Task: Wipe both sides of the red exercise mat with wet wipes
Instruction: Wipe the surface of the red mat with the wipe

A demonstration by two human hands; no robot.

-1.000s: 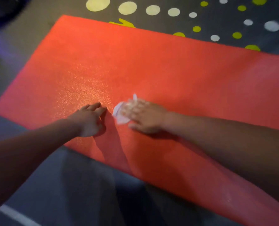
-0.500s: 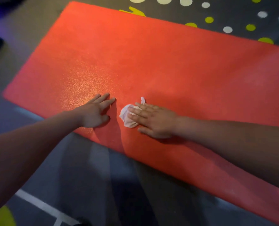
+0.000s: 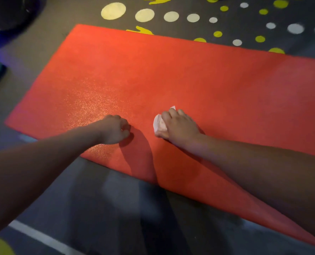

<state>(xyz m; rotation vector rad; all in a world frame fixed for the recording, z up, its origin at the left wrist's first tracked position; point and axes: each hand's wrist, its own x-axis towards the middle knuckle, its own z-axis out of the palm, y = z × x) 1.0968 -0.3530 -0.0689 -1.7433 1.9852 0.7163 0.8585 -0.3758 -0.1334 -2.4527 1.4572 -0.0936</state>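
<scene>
Red exercise mat [image 3: 190, 74] lies flat on the floor [image 3: 97, 199]; likely light, soft and floppy, best lifted by its near edge. Right hand [image 3: 181, 127] grips wet wipe [image 3: 158, 124] against it; left hand [image 3: 114, 130] rests curled, empty.

The red mat [image 3: 190, 80] lies flat on the floor [image 3: 97, 208], its grainy surface glinting toward its left end. A crumpled white wipe [image 3: 159, 125] sits on it near the front edge, gripped under the right hand [image 3: 180, 127].

red mat [image 3: 190, 80], white wipe [image 3: 159, 124], yellow-dotted grey floor [image 3: 90, 196]
</scene>
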